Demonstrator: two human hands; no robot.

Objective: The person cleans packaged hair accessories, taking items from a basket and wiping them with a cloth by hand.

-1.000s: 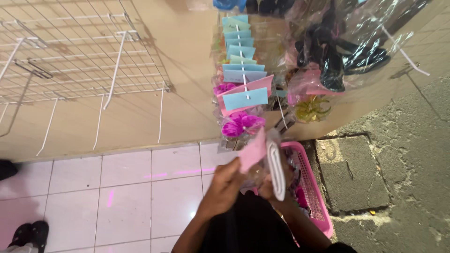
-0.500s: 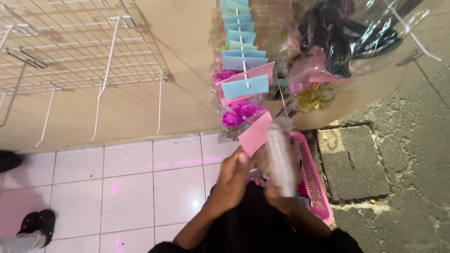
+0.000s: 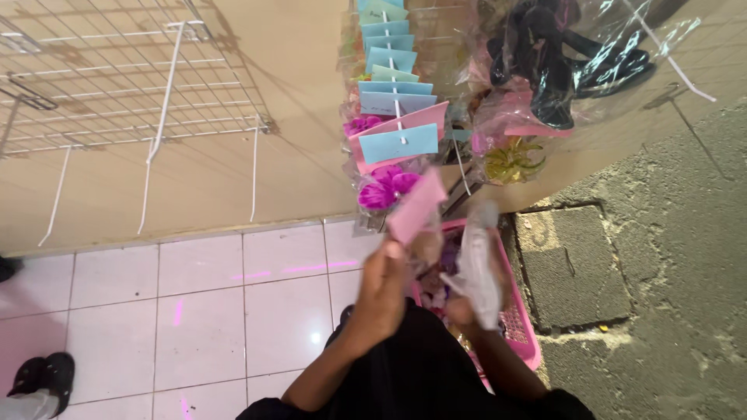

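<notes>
My left hand (image 3: 383,289) is raised in front of me and pinches a pink card (image 3: 417,205) that tops a small clear packet. My right hand (image 3: 467,307) sits just right of it, gripping a bunch of clear plastic packets (image 3: 476,268). Both hands hover over a pink plastic basket (image 3: 520,336) on the floor. Directly above the pink card hangs a row of blue and pink carded packets (image 3: 397,141) on a wall hook, with a purple flower item (image 3: 387,187) at its bottom.
A white wire grid rack (image 3: 132,85) hangs on the beige wall at left. More bagged items, black and pink (image 3: 560,70), hang at upper right. Pale pink floor tiles (image 3: 194,311) lie below, rough grey pavement (image 3: 669,257) at right. Another person's dark shoe (image 3: 43,375) shows at bottom left.
Both hands have dropped slightly and come closer together. The pink card now tilts up toward the hanging row, and the clear packets in my right hand have shifted down.
</notes>
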